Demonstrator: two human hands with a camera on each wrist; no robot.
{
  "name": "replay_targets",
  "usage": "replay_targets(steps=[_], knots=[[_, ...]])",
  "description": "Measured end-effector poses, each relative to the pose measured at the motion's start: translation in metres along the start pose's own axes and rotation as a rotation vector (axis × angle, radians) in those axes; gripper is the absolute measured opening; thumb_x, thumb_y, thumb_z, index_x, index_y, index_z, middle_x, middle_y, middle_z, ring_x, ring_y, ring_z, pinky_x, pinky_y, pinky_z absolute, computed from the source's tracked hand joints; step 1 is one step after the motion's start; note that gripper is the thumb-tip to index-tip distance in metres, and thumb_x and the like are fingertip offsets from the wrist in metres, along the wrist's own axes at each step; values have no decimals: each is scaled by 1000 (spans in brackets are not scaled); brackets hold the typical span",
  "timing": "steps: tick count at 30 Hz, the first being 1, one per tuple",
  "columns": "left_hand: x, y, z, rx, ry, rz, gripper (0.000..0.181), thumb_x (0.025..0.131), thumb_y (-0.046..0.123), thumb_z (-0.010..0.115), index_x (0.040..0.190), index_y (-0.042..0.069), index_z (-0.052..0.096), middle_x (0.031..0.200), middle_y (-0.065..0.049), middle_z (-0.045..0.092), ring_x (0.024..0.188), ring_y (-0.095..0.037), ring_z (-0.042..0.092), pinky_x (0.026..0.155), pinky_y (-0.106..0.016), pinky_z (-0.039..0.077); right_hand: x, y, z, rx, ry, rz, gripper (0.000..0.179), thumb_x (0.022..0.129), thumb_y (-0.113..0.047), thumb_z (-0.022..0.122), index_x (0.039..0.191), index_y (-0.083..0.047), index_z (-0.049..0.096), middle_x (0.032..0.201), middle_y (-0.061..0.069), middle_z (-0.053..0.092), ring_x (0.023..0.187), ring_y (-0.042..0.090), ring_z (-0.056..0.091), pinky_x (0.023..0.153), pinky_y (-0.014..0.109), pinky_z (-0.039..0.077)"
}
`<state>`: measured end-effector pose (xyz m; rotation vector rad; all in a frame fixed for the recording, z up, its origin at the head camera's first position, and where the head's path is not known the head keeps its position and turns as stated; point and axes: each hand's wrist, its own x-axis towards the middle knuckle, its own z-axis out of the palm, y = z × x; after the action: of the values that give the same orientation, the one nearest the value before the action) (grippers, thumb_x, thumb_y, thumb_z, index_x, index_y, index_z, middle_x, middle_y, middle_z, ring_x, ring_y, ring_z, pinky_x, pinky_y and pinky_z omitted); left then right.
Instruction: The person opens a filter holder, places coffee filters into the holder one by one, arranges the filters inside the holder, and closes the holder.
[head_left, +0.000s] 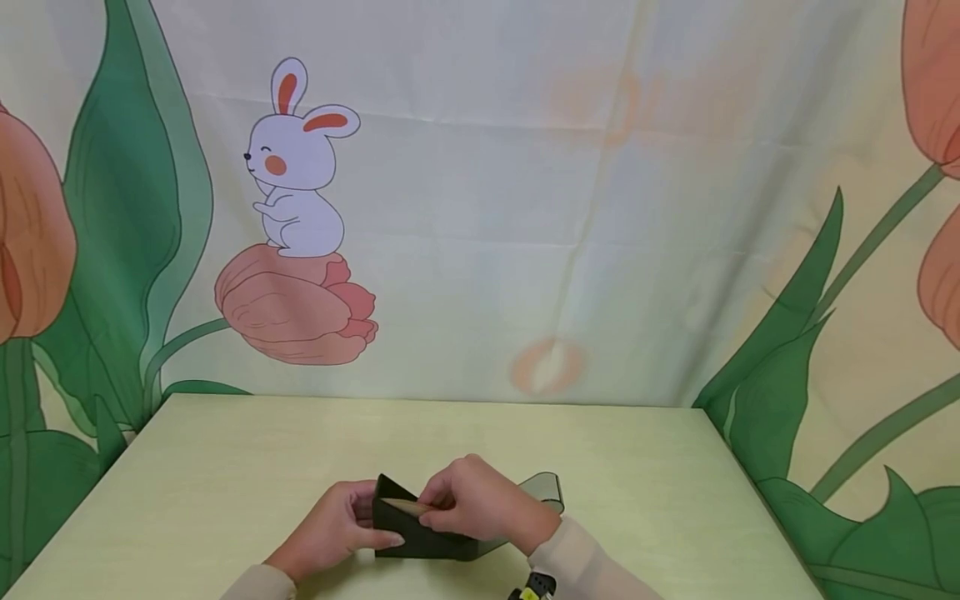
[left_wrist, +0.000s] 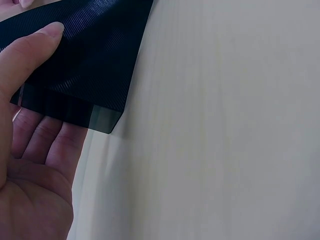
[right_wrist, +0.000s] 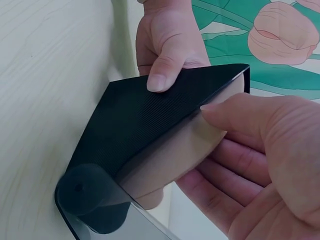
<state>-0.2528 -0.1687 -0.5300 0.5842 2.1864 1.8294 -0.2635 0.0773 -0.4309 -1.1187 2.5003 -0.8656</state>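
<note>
A black, finely ribbed case stands tilted on the table, its mouth spread into a wedge. My left hand grips its left end, thumb on the front face and fingers behind and beneath. Inside the mouth sits a flat tan piece with a curved edge; its lower part is hidden in the case. My right hand pinches this piece between thumb and fingers at the opening. From the case's right end extends an opened flap with a grey inner side and rounded tip.
The pale wooden table ends at a hanging cloth printed with a rabbit and tulips. Cloth also borders the table's left and right sides. A black and yellow item shows by the right sleeve.
</note>
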Motion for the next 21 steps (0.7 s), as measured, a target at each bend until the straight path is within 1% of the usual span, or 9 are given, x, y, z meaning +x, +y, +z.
replay_targets(steps=[5, 9, 11, 13, 18, 21], knots=[[0, -1, 0, -13, -5, 6, 48, 81, 16, 88, 120, -3, 68, 113, -17, 76, 98, -16, 75, 83, -25, 60, -4, -1, -7, 42, 0, 22, 6, 93, -15, 77, 97, -13, 81, 84, -10, 78, 73, -8, 68, 70, 13, 55], [0, -2, -1, -17, -4, 3, 48, 81, 16, 89, 120, -2, 68, 114, -17, 76, 98, -17, 75, 83, -25, 60, -10, -2, -13, 64, 16, 31, 12, 92, -16, 78, 101, -9, 80, 90, -6, 79, 78, -5, 70, 73, 14, 55], [0, -2, -1, -19, -4, 2, 48, 81, 15, 88, 121, -2, 69, 114, -17, 76, 98, -17, 75, 83, -25, 60, -13, -2, -16, 47, 30, 24, 15, 91, -15, 78, 103, -7, 80, 94, -1, 80, 81, -4, 70, 75, 14, 55], [0, -2, -1, -18, -4, 4, 48, 81, 15, 88, 121, -2, 69, 114, -17, 76, 98, -17, 75, 83, -25, 60, -17, -1, -19, 12, 45, 15, 16, 90, -15, 79, 104, -7, 80, 97, 0, 80, 83, -4, 70, 77, 14, 55], [0, -2, 0, -15, -5, 14, 47, 81, 14, 88, 121, -2, 68, 114, -19, 75, 98, -18, 75, 83, -25, 60, -26, 0, -28, -89, 106, -29, 16, 90, -15, 79, 105, -11, 80, 101, -3, 80, 91, -1, 71, 83, 16, 56], [0, -1, 0, -11, -4, 16, 47, 82, 14, 88, 121, -2, 68, 114, -19, 75, 98, -17, 75, 83, -25, 60, -33, 1, -35, -130, 150, -52, 18, 89, -16, 80, 106, -12, 79, 104, -3, 80, 95, 3, 72, 86, 21, 57]])
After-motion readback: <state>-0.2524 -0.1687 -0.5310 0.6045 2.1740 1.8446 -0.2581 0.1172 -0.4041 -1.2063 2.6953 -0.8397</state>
